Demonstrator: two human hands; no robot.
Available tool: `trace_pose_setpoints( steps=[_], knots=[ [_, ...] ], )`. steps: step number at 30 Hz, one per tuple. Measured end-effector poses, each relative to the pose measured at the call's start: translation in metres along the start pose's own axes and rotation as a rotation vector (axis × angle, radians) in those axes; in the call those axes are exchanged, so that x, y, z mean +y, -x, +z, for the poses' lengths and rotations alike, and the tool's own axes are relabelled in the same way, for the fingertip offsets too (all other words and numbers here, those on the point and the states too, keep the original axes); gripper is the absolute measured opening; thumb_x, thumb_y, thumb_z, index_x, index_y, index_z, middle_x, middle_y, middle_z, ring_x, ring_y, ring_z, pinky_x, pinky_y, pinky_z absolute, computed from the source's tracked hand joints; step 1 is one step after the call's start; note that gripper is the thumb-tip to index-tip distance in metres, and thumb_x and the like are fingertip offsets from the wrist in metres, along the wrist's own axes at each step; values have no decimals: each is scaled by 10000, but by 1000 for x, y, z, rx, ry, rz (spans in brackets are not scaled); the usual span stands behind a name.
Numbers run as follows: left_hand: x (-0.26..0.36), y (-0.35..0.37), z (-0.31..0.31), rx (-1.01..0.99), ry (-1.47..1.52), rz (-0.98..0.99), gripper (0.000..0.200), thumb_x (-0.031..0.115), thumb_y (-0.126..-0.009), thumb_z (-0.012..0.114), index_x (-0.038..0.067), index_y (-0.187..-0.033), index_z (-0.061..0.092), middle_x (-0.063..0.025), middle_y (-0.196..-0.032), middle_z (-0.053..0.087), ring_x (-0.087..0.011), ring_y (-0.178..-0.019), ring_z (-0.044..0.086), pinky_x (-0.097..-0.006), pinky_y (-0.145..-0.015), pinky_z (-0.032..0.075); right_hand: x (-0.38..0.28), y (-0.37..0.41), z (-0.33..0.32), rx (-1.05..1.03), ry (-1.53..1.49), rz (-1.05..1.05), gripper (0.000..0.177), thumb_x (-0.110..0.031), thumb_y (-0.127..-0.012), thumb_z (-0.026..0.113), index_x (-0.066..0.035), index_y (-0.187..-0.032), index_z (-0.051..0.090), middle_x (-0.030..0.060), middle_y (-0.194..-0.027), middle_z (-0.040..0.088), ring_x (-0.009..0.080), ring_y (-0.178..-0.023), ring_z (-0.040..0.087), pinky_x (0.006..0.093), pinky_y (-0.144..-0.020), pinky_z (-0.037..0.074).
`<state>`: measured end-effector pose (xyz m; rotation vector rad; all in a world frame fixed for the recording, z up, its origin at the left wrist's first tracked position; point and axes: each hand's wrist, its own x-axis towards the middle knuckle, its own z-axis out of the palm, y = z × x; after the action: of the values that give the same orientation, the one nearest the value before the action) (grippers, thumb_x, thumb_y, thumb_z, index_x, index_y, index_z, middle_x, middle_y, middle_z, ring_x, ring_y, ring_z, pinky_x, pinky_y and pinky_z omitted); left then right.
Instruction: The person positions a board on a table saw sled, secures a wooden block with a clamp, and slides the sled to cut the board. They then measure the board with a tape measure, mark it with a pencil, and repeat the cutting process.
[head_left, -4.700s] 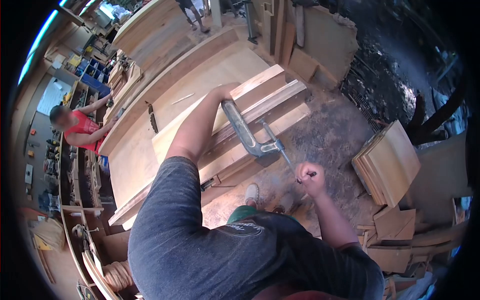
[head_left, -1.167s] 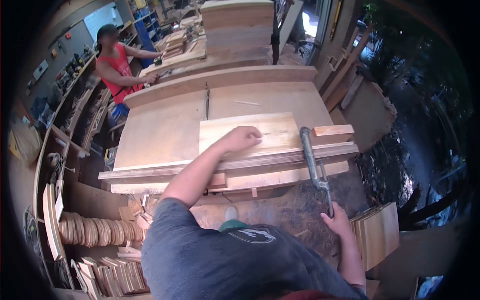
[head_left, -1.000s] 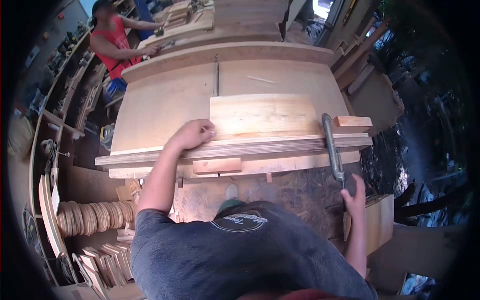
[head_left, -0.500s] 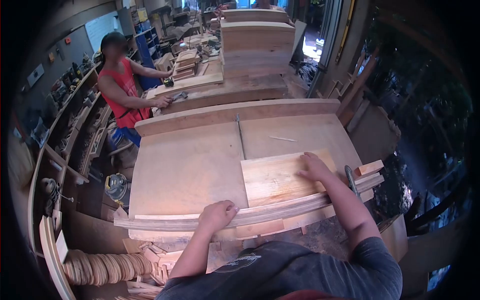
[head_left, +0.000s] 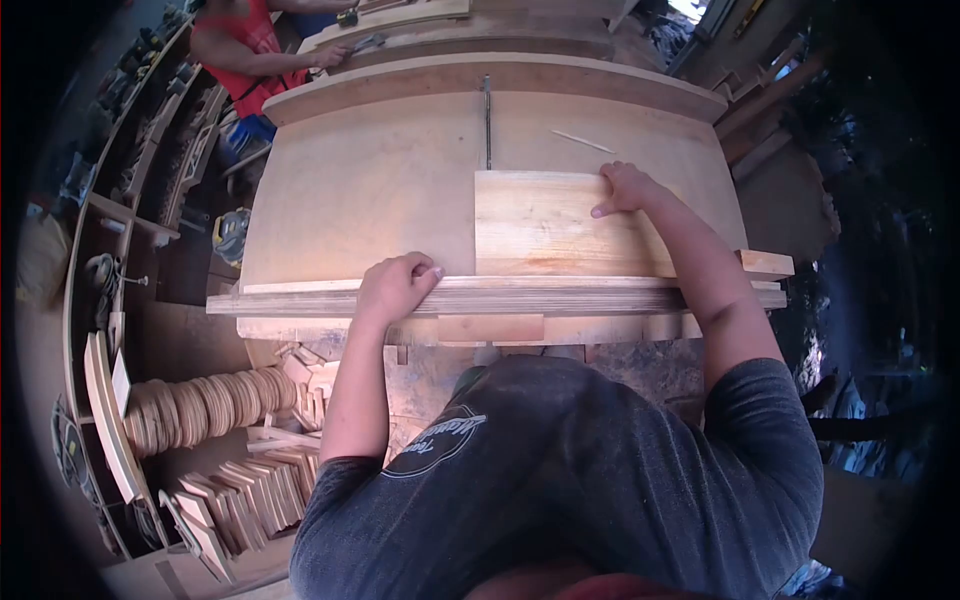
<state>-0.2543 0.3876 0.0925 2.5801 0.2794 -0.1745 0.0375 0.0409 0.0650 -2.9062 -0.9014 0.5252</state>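
A pale wooden board [head_left: 545,222] lies flat on a wide plywood panel [head_left: 360,190], its near edge against a long layered plywood fence [head_left: 560,299]. At the board's far edge is my right hand [head_left: 628,188], thumb on the top face and fingers over the edge. My left hand [head_left: 396,287] is closed over the plywood fence, left of the board, with its fingers curled. A dark narrow slot [head_left: 488,135] runs from the panel's far rail to the board's far left corner.
A thin pale stick [head_left: 583,141] lies beyond the board. Another person in a red top [head_left: 245,55] stands at a bench at the far left. Curved wooden pieces [head_left: 205,408] and stacked slats [head_left: 250,490] lie at the lower left, near a yellow power tool [head_left: 231,236].
The view has tilted downward, so the panel appears higher and more of my shirt shows. Both hands keep about the same places on the fence and board.
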Motion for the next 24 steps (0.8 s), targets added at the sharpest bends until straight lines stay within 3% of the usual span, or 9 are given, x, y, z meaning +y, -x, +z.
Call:
trace_pose_setpoints(
  steps=[5,7,11,13,15,17,21,24],
  knots=[
    [9,-12,-1,3,-62,-132,361,432,-877,634,107,-997,735,-130,-934,725,-315,-902,688,-419,-833,530,9,-18,-13,-125,50,-105,870,-462,-598,893,-39,-1274,544,185,-1288,560,366,-1232,504,432,-1027,434],
    [13,-21,-3,-97,-36,-228,356,369,-898,644,83,-1097,721,-148,-955,733,-288,-925,703,-395,-838,536,5,-19,-19,-204,53,-134,880,-435,-591,903,-35,-1282,534,189,-1282,562,361,-1230,509,423,-1036,427],
    [0,-54,12,-191,33,-186,348,355,-909,651,57,-1078,714,-146,-913,730,-251,-845,709,-375,-794,540,7,-33,-18,-335,129,-200,915,-423,-587,907,-25,-1304,502,199,-1293,541,371,-1245,492,438,-1048,414],
    [14,-79,11,-511,99,-137,359,361,-918,656,23,-1028,704,-131,-830,708,-204,-743,690,-354,-740,539,12,-33,-17,-320,122,-268,980,-479,-572,907,-28,-1331,481,206,-1323,528,383,-1270,478,466,-1049,413],
    [22,-104,15,-596,156,-168,402,381,-918,665,-16,-980,685,-102,-762,678,-169,-677,663,-336,-691,536,15,-33,-23,-373,79,-267,992,-456,-568,910,-32,-1344,461,210,-1342,506,387,-1283,460,467,-1051,411],
    [21,-127,24,-805,78,-99,441,403,-916,668,-36,-960,680,-97,-752,676,-163,-676,659,-333,-676,536,18,-31,-21,-436,32,-257,1004,-433,-565,912,-35,-1358,441,214,-1361,483,391,-1295,442,468,-1052,409],
    [12,-144,47,-827,350,-153,356,301,-825,793,-35,-891,695,-100,-742,674,-165,-665,657,-330,-632,527,17,-23,-16,-384,-49,-170,1028,-375,-547,919,-59,-1384,412,222,-1442,396,395,-1362,365,490,-1095,362],
    [27,-146,33,-807,230,-187,363,259,-755,846,-21,-930,695,-127,-783,684,-183,-670,660,-336,-651,521,19,-20,-14,-356,-87,-111,1034,-364,-534,925,-73,-1385,415,220,-1470,366,390,-1390,334,514,-1118,327]
  ],
)
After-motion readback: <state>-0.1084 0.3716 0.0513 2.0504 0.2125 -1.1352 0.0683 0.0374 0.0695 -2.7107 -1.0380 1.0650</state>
